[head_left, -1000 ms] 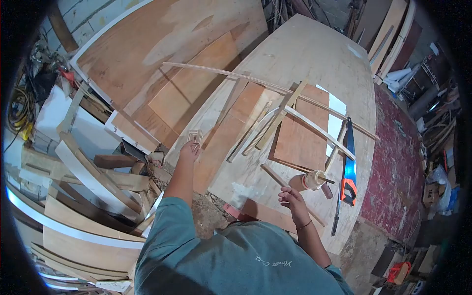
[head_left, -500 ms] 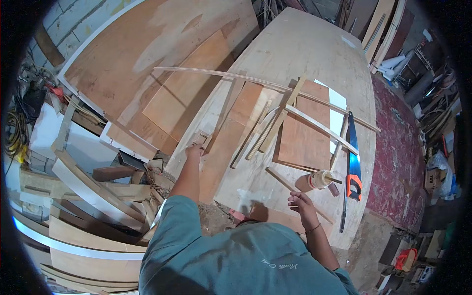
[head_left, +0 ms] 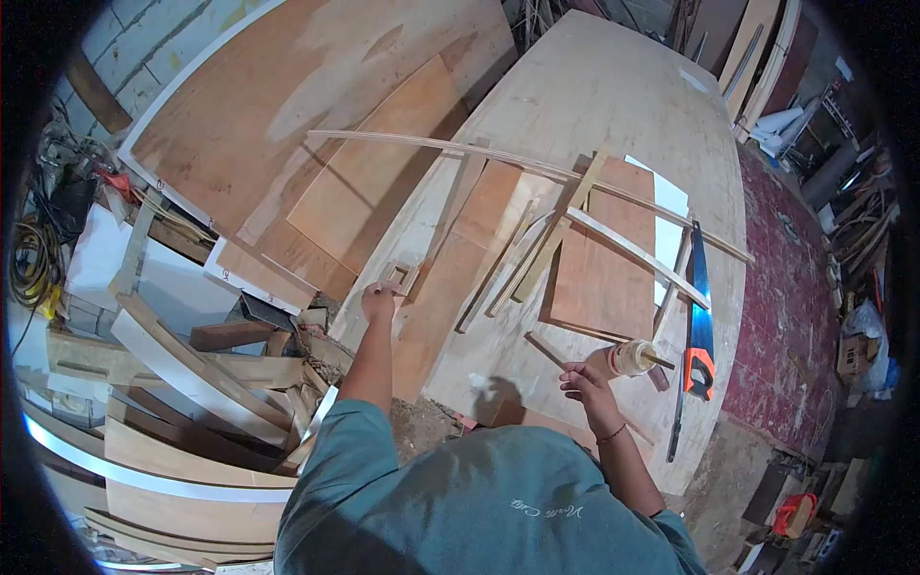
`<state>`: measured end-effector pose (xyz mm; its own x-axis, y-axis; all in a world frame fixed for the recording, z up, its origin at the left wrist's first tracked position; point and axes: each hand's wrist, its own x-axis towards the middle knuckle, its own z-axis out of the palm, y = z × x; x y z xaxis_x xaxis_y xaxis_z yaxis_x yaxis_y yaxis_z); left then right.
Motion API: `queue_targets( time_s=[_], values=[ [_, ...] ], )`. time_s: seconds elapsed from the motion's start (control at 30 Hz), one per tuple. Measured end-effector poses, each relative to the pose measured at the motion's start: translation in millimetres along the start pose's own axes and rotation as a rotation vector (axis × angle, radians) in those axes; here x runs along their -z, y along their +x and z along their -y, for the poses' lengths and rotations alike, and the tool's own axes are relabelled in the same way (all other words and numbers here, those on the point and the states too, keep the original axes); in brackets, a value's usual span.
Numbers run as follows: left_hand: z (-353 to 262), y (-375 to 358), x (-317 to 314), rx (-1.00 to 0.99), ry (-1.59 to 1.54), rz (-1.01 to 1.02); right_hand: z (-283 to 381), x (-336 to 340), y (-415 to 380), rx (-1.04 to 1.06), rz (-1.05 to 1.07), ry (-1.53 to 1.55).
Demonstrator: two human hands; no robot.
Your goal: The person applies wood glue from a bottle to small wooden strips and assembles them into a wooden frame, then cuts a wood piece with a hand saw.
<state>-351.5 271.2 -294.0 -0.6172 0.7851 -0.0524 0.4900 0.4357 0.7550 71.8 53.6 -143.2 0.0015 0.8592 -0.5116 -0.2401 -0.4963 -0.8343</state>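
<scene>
My left hand is closed on the edge of a small wooden frame at the table's left side. My right hand is over a thin wood strip, its fingers loosely bent and apart, seemingly holding nothing. Just beyond the right hand lies a pale jar with a stick jutting from its mouth. Whether the fingertips touch the strip is hard to tell.
A handsaw with an orange and black handle lies along the right edge of the plywood table. Crossed wooden battens rest over a brown board. Curved wooden pieces are piled at left, below a leaning plywood sheet.
The view has shifted slightly. The small frame at my left hand shows more of its opening now. My right hand has moved a little toward the jar.
</scene>
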Motion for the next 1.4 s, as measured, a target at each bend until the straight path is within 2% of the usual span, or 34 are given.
queue_targets(
  time_s=[0.03,0.07,0.1,0.13,0.17,0.23,0.27,0.33,0.37,0.43,0.47,0.5,0.53,0.57,0.63,0.73,0.83,0.9,0.97,1.0,1.03,1.1,1.13,1.17,1.23,1.27,1.33,1.4],
  values=[
    [-1,-2,1,0.034,-0.066,0.026,-6,6,1,-0.002,-0.003,0.002],
    [-2,-7,1,0.033,-0.063,0.031,-16,16,5,0.09,-0.014,-0.071],
    [-14,-17,7,-0.199,-0.012,-0.139,-23,26,7,0.182,-0.028,-0.146],
    [-27,-29,13,-0.43,0.037,-0.306,-25,36,6,0.181,-0.037,-0.144],
    [-47,-41,20,-0.433,0.035,-0.295,-28,45,3,0.232,-0.133,-0.14],
    [-89,-67,36,-0.524,-0.369,-0.086,-39,68,-4,0.332,-0.278,-0.121],
    [-105,-83,42,-0.522,-0.369,-0.072,-45,84,-10,0.324,-0.332,-0.146],
    [-134,-112,46,-0.704,-0.433,0.077,-57,113,-20,0.317,-0.459,-0.189],
    [-142,-129,45,-0.707,-0.436,0.094,-64,124,-25,0.312,-0.476,-0.186],
    [-149,-163,38,-0.646,-0.448,0.317,-80,144,-35,0.303,-0.634,-0.325],
    [-149,-180,30,-0.653,-0.453,0.348,-92,153,-38,0.337,-0.701,-0.359],
    [-146,-198,20,-0.686,-0.298,0.443,-108,167,-39,0.287,-0.774,-0.558],
    [-143,-217,10,-0.72,-0.142,0.532,-111,171,-46,0.412,-0.82,-0.844],
    [-140,-237,0,-0.734,-0.15,0.56,-116,173,-52,0.528,-0.849,-1.138],
    [-131,-277,-18,-0.919,0.03,0.817,-133,181,-54,0.416,-0.79,-1.265],
    [-112,-326,-49,-1.004,0.166,0.962,-142,185,-61,0.337,-0.743,-1.291],
    [-120,-369,-62,-1.043,0.254,0.977,-145,208,-58,0.259,-0.725,-1.336],
    [-132,-390,-68,-1.04,0.293,1.025,-142,219,-59,0.295,-0.713,-1.329],
    [-143,-407,-75,-1.195,0.439,0.887,-133,230,-63,0.508,-0.646,-1.195],
    [-143,-412,-81,-1.201,0.443,0.892,-128,238,-67,0.461,-0.561,-1.193],
    [-136,-412,-90,-1.195,0.504,0.871,-123,242,-73,0.455,-0.566,-1.187],
    [-115,-406,-106,-1.19,0.569,0.862,-118,250,-85,0.645,-0.808,-1.391],
    [-101,-396,-114,-1.187,0.575,0.861,-119,261,-90,0.552,-0.859,-1.378],
    [-98,-401,-123,-1.187,0.58,0.86,-125,284,-99,0.545,-0.864,-1.376],
    [-108,-409,-116,-1.151,0.605,0.888,-132,305,-112,0.166,-1.034,-0.971],
    [-114,-414,-114,-1.128,0.616,0.868,-136,317,-120,0.042,-0.865,-0.963],
    [-121,-426,-114,-1.107,0.626,0.847,-154,332,-126,0.067,-0.797,-0.918],
    [-128,-441,-120,-1.177,0.636,0.661,-163,343,-129,0.102,-0.717,-0.915]
  ],
)
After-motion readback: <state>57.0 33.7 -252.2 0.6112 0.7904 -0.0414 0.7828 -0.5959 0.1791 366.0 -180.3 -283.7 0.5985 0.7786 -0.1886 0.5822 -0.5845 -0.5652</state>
